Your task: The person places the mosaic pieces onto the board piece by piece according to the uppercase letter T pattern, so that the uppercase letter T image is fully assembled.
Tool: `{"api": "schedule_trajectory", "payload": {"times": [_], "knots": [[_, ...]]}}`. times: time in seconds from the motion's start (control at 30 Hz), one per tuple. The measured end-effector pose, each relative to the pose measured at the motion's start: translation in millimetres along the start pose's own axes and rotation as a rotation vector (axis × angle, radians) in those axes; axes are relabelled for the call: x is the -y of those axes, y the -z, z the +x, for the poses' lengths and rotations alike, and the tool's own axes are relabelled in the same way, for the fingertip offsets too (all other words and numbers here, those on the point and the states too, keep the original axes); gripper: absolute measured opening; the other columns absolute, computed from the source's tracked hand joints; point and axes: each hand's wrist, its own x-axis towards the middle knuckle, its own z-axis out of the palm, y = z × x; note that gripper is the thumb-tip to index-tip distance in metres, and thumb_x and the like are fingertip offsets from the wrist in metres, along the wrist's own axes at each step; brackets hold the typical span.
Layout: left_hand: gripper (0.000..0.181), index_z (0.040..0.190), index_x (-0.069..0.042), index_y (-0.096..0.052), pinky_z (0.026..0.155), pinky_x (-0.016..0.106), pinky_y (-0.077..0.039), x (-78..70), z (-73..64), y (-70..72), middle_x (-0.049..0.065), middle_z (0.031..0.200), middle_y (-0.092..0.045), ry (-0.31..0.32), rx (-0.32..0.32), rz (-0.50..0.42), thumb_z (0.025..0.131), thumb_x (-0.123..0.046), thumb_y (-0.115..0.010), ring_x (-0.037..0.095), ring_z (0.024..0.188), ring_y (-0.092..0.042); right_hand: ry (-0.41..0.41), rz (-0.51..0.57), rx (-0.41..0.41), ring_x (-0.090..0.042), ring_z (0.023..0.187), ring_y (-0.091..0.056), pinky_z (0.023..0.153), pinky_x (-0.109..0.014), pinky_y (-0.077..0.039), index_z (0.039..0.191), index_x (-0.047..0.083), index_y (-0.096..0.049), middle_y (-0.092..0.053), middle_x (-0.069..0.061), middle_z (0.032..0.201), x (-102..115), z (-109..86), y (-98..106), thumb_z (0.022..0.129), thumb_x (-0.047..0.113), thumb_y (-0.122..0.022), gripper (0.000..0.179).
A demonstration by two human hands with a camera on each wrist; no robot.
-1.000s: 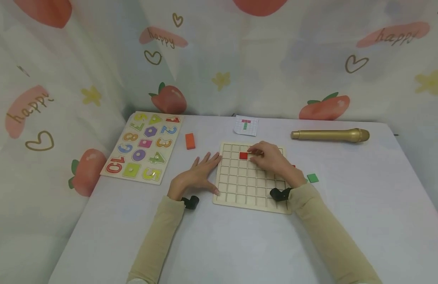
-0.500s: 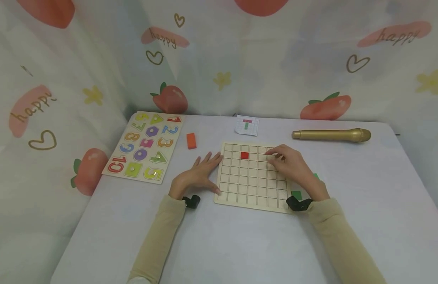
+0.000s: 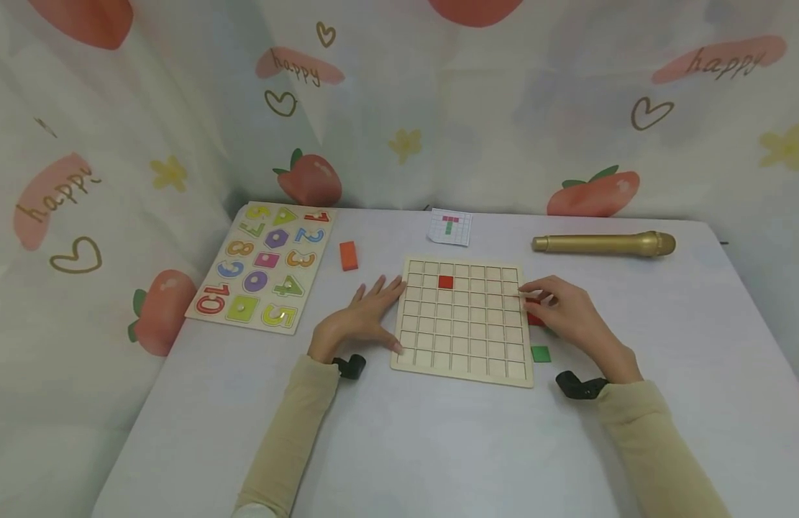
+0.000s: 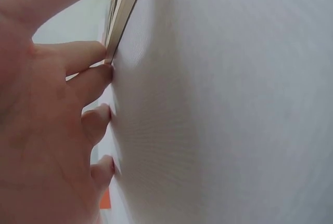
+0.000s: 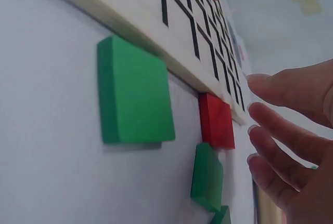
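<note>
A square wooden grid board [image 3: 462,316] lies flat on the table, with one red square tile [image 3: 445,282] in a cell of its second row from the top. My left hand [image 3: 360,320] is spread at the board's left edge, its index finger and thumb touching that side. Beyond the right edge, my right hand [image 3: 570,313] hovers with loosely bent fingers over a loose red tile [image 5: 217,122]. The right wrist view shows a gap between those fingers and the tile. Green tiles [image 5: 138,96] lie around it, one nearer the camera; others are partly hidden from the head view.
A pattern card [image 3: 449,227] with a red and green T lies behind the board. At the back right is a gold microphone [image 3: 603,245]. An orange block [image 3: 349,255] and a number puzzle board [image 3: 263,268] are on the left.
From over the board near the placed red tile, my right hand has moved right and toward me, past the board's right edge to the loose tiles. My left hand stays put.
</note>
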Motion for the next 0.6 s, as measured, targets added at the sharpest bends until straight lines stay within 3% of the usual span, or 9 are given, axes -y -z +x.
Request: {"api": "schedule_trajectory", "payload": {"times": [0.33,0.6], "knots": [[0.124,0.167,-0.018,-0.013,0.129,0.048,0.012,5.2,-0.7,-4.3,-0.002,0.174,-0.003,-0.002,-0.006,-0.003,0.073,-0.037,-0.093,0.021,0.161,0.012,-0.022,-0.012,0.119,-0.037,0.107,-0.061,0.093,-0.053,-0.052,0.130,0.001,-0.066,-0.063,-0.022,0.122,-18.7,-8.0,1.5,0.092,0.018,-0.077,0.043],[0.124,0.167,-0.018,-0.014,0.130,0.049,0.011,5.0,-1.0,-3.7,-0.002,0.174,-0.004,-0.004,-0.012,0.001,0.073,-0.038,-0.093,0.022,0.161,0.011,-0.045,-0.029,0.137,-0.036,0.104,-0.059,0.089,-0.050,-0.052,0.132,0.000,-0.064,-0.059,-0.022,0.123,-21.3,-7.0,-2.4,0.091,0.014,-0.077,0.045]]}}
